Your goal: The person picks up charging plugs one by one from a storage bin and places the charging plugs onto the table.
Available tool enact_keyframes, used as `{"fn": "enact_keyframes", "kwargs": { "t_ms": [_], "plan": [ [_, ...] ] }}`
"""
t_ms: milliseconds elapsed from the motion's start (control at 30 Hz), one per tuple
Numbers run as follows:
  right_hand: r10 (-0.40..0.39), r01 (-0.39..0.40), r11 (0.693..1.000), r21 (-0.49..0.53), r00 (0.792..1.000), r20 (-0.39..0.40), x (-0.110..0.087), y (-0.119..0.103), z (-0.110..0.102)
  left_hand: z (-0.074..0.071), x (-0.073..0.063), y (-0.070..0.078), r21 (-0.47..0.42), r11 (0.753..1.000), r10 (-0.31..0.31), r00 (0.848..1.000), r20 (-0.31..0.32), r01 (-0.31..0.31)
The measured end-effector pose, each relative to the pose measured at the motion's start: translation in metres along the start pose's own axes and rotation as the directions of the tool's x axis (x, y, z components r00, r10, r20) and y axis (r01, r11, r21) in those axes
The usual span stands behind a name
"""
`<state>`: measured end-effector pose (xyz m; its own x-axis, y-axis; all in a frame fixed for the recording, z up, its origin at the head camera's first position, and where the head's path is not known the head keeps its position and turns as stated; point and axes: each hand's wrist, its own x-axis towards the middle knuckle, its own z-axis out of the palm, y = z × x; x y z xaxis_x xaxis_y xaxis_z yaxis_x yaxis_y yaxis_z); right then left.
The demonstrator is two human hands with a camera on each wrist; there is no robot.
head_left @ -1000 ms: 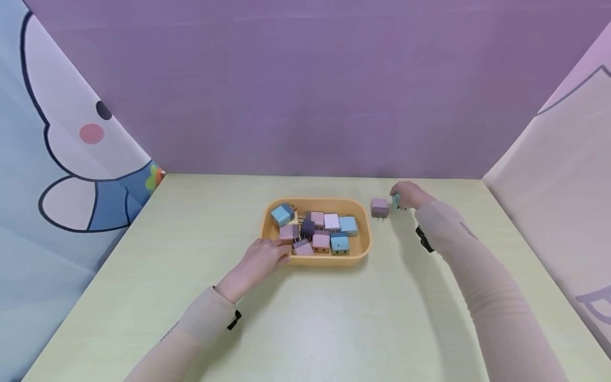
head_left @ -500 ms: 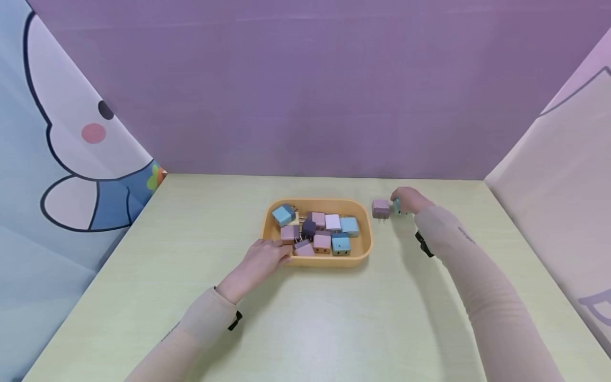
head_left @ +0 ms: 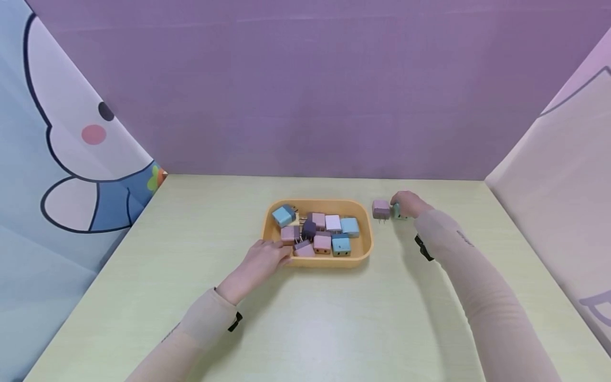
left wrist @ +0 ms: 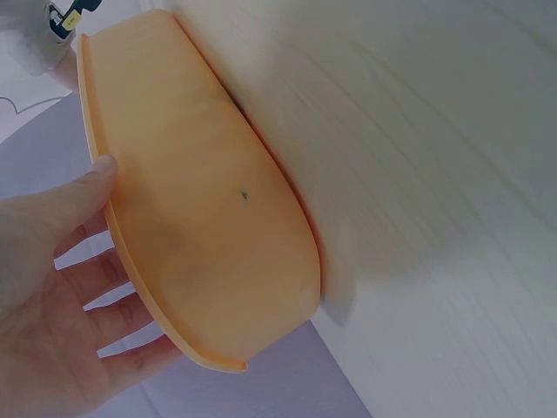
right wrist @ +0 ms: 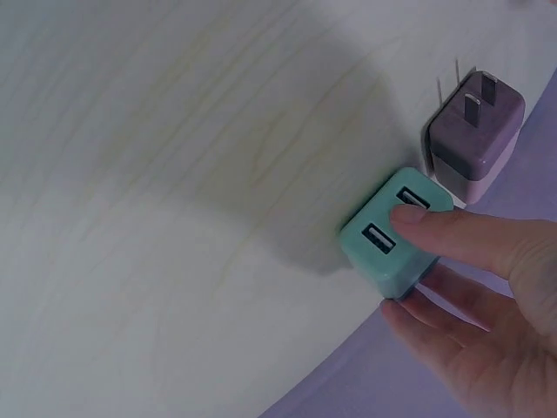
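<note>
In the head view my right hand (head_left: 411, 203) is at the back right of the table. It pinches a mint-green USB charger (right wrist: 380, 233), the thumb lying on the face with two USB ports and the fingers behind. Right beside it stands a purple and pink charger (head_left: 381, 208), its prongs facing the near side. My left hand (head_left: 260, 262) grips the near-left rim of an orange tray (left wrist: 209, 174), thumb outside the wall and fingers over the edge. Inside the tray lie several chargers, among them a dark one (head_left: 308, 229), a white one (head_left: 332, 223) and a two-port blue one (head_left: 341, 245).
The pale wood table (head_left: 315, 329) ends at a purple cloth backdrop (head_left: 315, 95). Printed cloth panels close off the left (head_left: 71, 159) and right (head_left: 568, 201) sides. A tilted blue charger (head_left: 284, 214) leans in the tray's back-left corner.
My right hand has come slightly nearer with the green charger, which now sits lower, close beside the purple one. The left hand keeps its grip on the tray.
</note>
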<state>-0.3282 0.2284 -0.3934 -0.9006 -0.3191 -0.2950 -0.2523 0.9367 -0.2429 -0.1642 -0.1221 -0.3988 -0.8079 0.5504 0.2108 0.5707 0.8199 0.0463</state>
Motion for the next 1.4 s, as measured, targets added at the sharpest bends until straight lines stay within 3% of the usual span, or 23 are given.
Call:
{"fn": "enact_keyframes", "kwargs": {
  "t_ms": [567,1167,1400],
  "plan": [
    [-0.032,0.03,0.999,-0.031,0.997,-0.064,0.003,0.004,0.006,-0.001,-0.001,0.0,0.006,1.0,0.006,1.0,-0.018,-0.006],
    [-0.041,0.039,0.999,-0.034,0.998,-0.043,-0.004,-0.003,-0.003,0.001,-0.001,0.0,0.007,1.0,-0.002,1.0,-0.009,0.002],
    [0.0,0.001,0.998,-0.062,1.0,0.01,-0.01,-0.011,-0.016,0.002,-0.001,-0.001,0.007,1.0,0.002,1.0,-0.017,-0.002]
  ]
}}
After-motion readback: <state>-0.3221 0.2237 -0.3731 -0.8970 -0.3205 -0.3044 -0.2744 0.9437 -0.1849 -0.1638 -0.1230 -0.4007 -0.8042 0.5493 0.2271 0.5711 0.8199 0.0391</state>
